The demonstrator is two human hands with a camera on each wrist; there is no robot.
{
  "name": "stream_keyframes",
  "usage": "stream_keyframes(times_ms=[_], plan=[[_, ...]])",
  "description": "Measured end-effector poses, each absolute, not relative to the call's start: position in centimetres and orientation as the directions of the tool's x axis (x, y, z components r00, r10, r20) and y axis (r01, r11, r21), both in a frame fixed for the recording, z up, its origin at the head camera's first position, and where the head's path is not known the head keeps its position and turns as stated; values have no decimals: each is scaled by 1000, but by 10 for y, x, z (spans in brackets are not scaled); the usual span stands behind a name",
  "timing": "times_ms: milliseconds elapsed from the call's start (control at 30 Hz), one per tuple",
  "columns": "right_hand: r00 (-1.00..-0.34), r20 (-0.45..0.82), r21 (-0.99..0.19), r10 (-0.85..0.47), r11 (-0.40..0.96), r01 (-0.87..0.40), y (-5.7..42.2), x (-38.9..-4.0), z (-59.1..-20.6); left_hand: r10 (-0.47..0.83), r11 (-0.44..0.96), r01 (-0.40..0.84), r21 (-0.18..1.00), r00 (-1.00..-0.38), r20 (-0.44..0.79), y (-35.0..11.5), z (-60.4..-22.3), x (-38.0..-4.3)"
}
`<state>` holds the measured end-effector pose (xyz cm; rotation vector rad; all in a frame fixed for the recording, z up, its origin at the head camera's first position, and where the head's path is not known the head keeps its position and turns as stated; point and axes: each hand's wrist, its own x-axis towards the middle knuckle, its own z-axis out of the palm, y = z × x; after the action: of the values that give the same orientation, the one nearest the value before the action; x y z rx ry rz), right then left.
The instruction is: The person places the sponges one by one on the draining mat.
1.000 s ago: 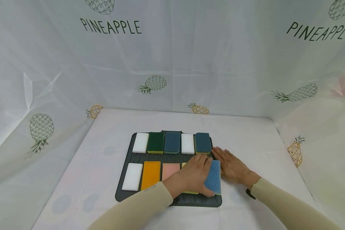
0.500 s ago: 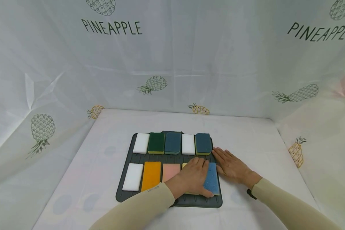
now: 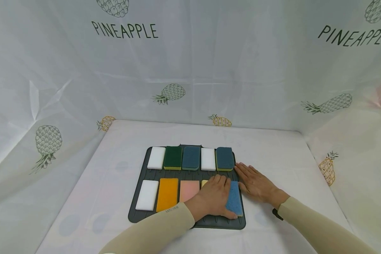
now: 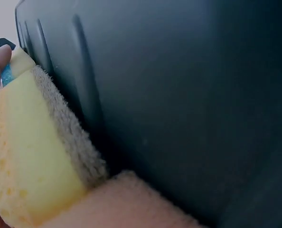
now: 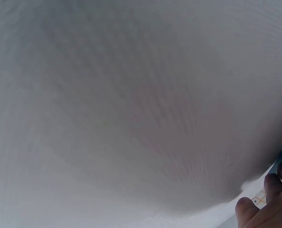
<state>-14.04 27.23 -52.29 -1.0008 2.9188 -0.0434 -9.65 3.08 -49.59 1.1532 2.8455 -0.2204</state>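
Note:
My left hand [image 3: 213, 195] lies over the right end of the front row on a black ribbed tray [image 3: 165, 174]. It grips a blue-topped sponge [image 3: 235, 201], the thumb at the near end; the far finger contact is hidden. Mostly under that hand is a pale yellow sponge [image 3: 204, 183]. In the left wrist view, a yellow sponge [image 4: 41, 156] with a grey fuzzy underside fills the left, a bit of blue [image 4: 7, 75] beyond. My right hand [image 3: 257, 183] rests flat, fingers straight, at the tray's right edge; the right wrist view shows its fingertips [image 5: 246, 209].
The front row also has a white block [image 3: 147, 195], an orange sponge [image 3: 167, 194] and a pink sponge [image 3: 189, 189]. Behind are white blocks [image 3: 156, 158] [image 3: 208, 159], a green sponge [image 3: 173, 157] and dark blue sponges [image 3: 191, 157] [image 3: 224, 158]. White cloth surrounds the tray.
The blue sponge has come down and slightly left, now lying in line with the front row beside the tray's right edge. My left hand lowered with it. The right hand stays nearly still.

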Motion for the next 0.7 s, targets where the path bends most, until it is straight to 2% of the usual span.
stream_keyframes(times_ms=[267, 433, 567, 700], plan=[[-792, 0, -34, -610, 792, -610, 274, -140, -527, 682, 715, 691, -108, -723, -110, 31, -499, -99], [-811, 47, -61, -583, 809, -585, 276, -135, -526, 666, 741, 671, -30, -739, -100, 22, -498, -100], [-861, 77, -132, -503, 851, -509, 279, -128, -521, 634, 774, 633, 31, -774, -11, -8, -488, -103], [-915, 91, -188, -393, 896, -403, 283, -119, -514, 549, 818, 561, 128, -828, 116, -60, -478, -106]])
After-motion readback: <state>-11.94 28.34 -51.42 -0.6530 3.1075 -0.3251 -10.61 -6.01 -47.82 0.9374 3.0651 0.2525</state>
